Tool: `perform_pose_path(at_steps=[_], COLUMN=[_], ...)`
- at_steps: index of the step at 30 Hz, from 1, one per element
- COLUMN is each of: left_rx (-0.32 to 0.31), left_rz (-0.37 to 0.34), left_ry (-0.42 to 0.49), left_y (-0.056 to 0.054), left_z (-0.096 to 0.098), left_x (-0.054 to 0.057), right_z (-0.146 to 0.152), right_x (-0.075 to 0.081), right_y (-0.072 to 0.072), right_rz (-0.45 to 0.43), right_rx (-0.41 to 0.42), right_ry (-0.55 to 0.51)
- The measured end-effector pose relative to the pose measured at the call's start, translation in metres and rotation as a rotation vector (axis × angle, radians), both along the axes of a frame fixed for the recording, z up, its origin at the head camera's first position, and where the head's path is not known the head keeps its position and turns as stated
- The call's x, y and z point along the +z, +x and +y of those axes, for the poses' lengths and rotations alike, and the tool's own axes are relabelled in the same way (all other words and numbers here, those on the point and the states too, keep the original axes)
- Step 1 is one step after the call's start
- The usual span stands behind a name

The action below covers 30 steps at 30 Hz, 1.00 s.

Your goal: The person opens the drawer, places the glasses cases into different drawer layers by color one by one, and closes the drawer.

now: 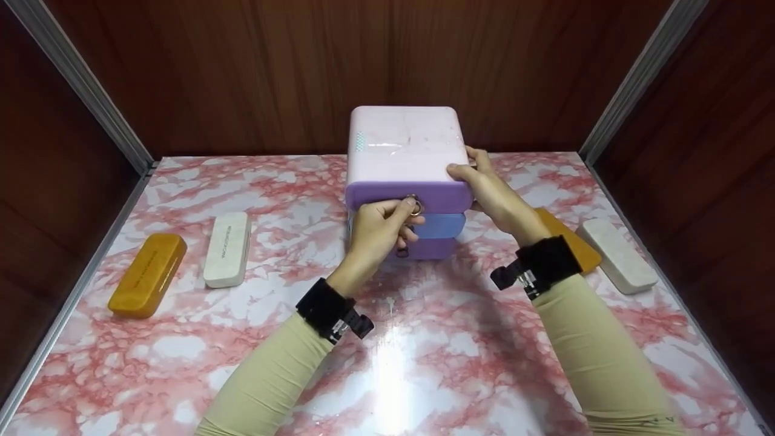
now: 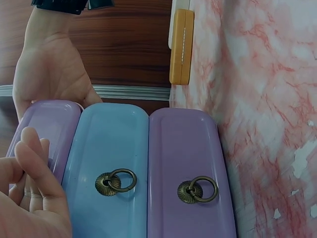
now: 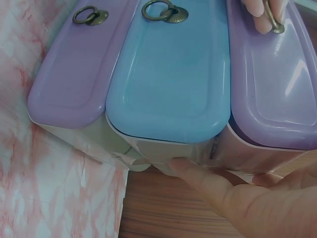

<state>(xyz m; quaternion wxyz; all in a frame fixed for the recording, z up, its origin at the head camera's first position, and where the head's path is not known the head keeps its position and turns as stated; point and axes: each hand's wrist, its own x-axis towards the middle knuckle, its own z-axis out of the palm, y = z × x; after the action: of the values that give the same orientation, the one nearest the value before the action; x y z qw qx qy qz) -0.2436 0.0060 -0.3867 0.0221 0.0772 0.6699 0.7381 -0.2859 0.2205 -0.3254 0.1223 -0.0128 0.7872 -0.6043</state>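
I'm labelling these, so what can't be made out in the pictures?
All views: insides of the drawers, behind their fronts.
Head: lettering on left white case, too small.
Head: part of orange case behind the right wristband.
Left wrist: top ring handle, behind the left hand.

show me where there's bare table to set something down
Bare table lies between the left white case and the drawer unit, and in front between the left sleeve and right sleeve. Crowded: the right, with a mustard case and right white case close together, and the drawer unit, gripped by the right hand, its top ring pinched by the left hand.
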Motion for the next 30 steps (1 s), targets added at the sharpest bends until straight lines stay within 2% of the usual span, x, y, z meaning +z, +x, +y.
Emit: perform_pose_path(at_steps=[6,16,21,27,30], left_rx=[0.004,0.027,0.025,0.020,0.025], left_rz=[-0.002,0.063,0.093,0.150,0.174], left_ry=[-0.013,-0.090,-0.151,-0.220,-0.235], left_y=[-0.001,-0.001,0.002,0.006,0.009], left_z=[-0.001,-0.001,-0.004,-0.011,-0.015], left_x=[-0.001,-0.007,-0.010,-0.012,-0.016], right_z=[-0.001,0.004,0.011,0.018,0.019], right_x=[-0.001,-0.008,-0.015,-0.026,-0.033], right_y=[0.000,0.002,0.005,0.010,0.012], right_rz=[0.002,0.046,0.131,0.327,0.416], right_rx=[-0.003,0.035,0.095,0.128,0.138], right_ry=[-0.001,0.014,0.042,0.150,0.170])
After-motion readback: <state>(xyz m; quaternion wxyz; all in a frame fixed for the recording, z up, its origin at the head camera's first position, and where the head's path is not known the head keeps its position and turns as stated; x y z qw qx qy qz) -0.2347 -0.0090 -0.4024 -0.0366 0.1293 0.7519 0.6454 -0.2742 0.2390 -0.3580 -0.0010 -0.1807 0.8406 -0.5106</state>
